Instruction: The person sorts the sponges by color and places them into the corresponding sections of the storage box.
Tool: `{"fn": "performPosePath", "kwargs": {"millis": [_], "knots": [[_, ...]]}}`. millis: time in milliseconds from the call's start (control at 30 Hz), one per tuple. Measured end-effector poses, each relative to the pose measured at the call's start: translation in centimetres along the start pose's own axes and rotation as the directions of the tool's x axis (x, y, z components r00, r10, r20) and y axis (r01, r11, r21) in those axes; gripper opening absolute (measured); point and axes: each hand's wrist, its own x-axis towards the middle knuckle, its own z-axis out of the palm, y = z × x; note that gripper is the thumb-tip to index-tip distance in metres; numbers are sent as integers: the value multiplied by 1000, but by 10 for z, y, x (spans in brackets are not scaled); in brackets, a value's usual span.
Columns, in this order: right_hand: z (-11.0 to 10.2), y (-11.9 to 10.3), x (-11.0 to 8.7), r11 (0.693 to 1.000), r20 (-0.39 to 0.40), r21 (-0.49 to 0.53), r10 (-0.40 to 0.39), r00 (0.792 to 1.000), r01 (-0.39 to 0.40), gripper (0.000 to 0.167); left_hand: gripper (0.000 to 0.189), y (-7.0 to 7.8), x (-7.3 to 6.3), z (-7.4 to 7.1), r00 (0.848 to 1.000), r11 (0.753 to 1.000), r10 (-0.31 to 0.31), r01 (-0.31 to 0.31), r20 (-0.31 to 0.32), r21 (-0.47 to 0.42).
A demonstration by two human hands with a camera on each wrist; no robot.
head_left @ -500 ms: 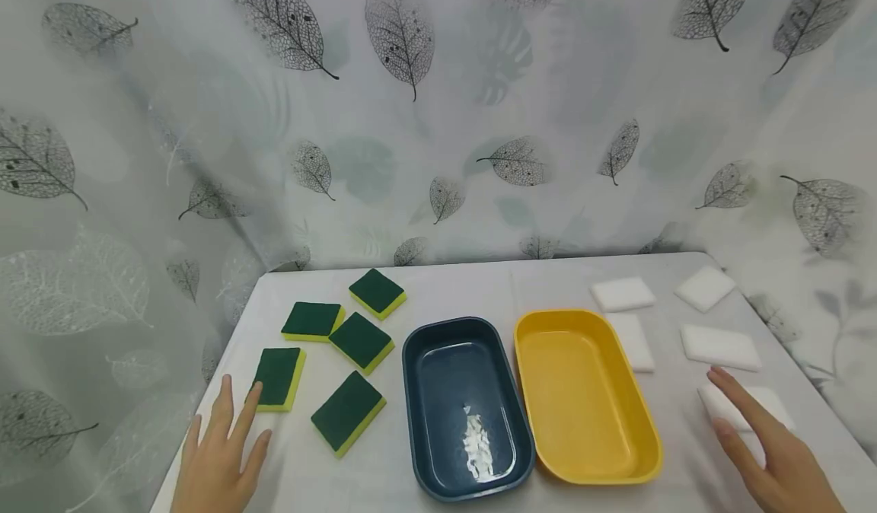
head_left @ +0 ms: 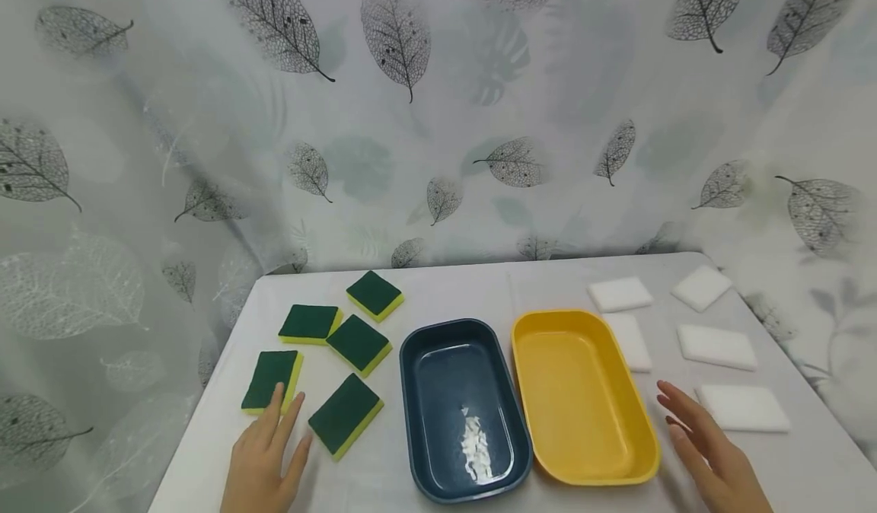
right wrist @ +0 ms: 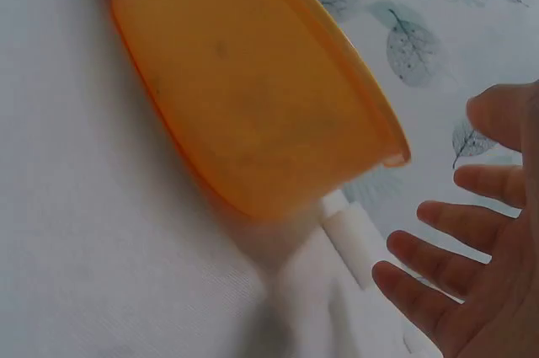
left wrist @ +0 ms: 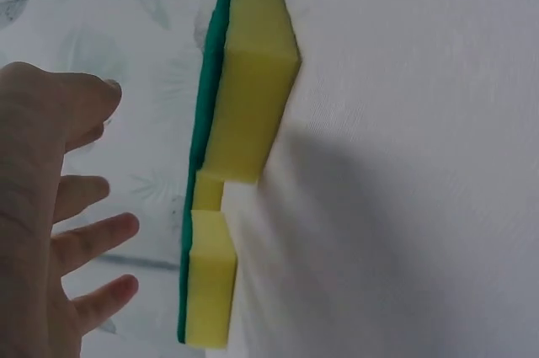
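Note:
My left hand (head_left: 263, 460) hovers at the front left with fingers spread, holding nothing; its fingertips overlap the nearest left green-and-yellow scrub sponge (head_left: 270, 378) in the head view. Another scrub sponge (head_left: 346, 415) lies just right of that hand, and its yellow side (left wrist: 253, 80) faces the left wrist view. My right hand (head_left: 715, 452), also empty with its fingers extended, is between the yellow dish (head_left: 582, 399) and a white sponge block (head_left: 743, 408). The yellow dish's outer wall (right wrist: 244, 88) fills much of the right wrist view, with the hand's fingers apart from it.
A dark blue dish (head_left: 466, 414) stands against the yellow one's left side. Beyond lie more scrub sponges (head_left: 359, 343) at left and several white blocks (head_left: 717, 345) at right, one (head_left: 628, 342) beside the yellow dish. A leaf-patterned curtain (head_left: 438, 117) hangs behind the white table (head_left: 473, 288).
Both hands have moved inward: the left one rightward and slightly down, the right one leftward toward the yellow dish, uncovering the nearest white block. The sponges and dishes stay in place.

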Motion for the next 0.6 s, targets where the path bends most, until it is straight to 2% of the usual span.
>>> {"fn": "performPosePath", "kwargs": {"millis": [100, 200, 300, 367, 433, 467, 500, 600], "knots": [[12, 3, -2, 991, 44, 71, 106, 993, -109, 57, 65, 11, 1, 11, 999, 999, -23, 24, 29, -40], [22, 6, -5, 965, 83, 118, 224, 971, -233, 55, 72, 20, 2, 21, 993, 995, -82, 87, 85, -51], [26, 6, -6, 926, 151, 114, 341, 928, -359, 60, 74, 25, 1, 28, 985, 990, -122, 129, 124, -55], [27, 4, -5, 893, 196, 96, 416, 888, -439, 67, 75, 27, 1, 32, 984, 989, -124, 132, 130, -60], [27, 3, -4, 852, 250, 72, 488, 837, -518, 76, 77, 28, 1, 35, 984, 989, -124, 133, 131, -59], [26, 2, -3, 839, 264, 67, 507, 820, -540, 79, 77, 28, 2, 37, 983, 989, -124, 133, 132, -58], [26, 2, -3, 828, 274, 62, 522, 808, -557, 81, 78, 29, 2, 39, 983, 989, -125, 134, 135, -57], [26, 2, -1, 811, 287, 58, 545, 788, -582, 83, 77, 32, 4, 43, 980, 989, -130, 139, 147, -53]]}}
